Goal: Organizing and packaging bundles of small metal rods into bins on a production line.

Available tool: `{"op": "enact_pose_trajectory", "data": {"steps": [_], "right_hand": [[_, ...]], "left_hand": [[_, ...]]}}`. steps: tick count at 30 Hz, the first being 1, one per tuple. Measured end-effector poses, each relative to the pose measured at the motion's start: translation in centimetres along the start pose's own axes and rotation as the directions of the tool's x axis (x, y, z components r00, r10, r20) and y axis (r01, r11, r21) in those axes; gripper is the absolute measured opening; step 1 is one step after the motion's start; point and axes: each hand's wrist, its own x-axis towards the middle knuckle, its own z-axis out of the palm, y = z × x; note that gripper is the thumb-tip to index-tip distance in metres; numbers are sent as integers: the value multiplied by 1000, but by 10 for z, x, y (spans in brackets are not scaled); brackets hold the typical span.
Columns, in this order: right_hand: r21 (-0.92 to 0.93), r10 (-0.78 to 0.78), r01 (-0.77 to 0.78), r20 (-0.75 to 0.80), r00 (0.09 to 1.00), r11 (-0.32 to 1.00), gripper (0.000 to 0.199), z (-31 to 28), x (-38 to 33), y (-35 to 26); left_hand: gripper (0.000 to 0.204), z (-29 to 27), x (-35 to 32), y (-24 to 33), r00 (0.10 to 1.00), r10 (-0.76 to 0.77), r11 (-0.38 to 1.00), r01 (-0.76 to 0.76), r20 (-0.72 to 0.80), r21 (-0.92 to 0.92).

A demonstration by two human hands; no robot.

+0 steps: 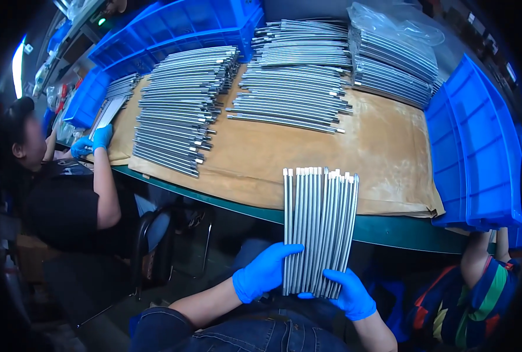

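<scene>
A flat bundle of thin metal rods stands nearly upright before me, held past the table's near edge. Pale tips show along the bundle's upper end, and a narrow gap parts the leftmost rod from its neighbours near the top. My left hand, in a blue glove, is closed on the bundle's left side with the thumb across the front. Around the lower right of the same bundle, my right hand, also blue-gloved, is closed, its thumb lying over the rods. The fingers behind the rods are mostly hidden.
Brown paper covers the green-edged table. Rows of rods lie at left, with more rods mid-table and a stack under clear plastic. Blue bins stand around. A gloved co-worker sits left; a striped sleeve shows right.
</scene>
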Motion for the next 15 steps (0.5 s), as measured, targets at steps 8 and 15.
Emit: {"op": "enact_pose_trajectory", "data": {"steps": [8,15], "right_hand": [[-159,-31,32,9,999,987,54,7,-4,0],[-166,-28,17,-60,998,986,44,8,-4,5]], "left_hand": [[36,11,2,-2,998,34,991,-27,-55,129],[38,13,15,-2,997,61,968,-50,-37,247]]}}
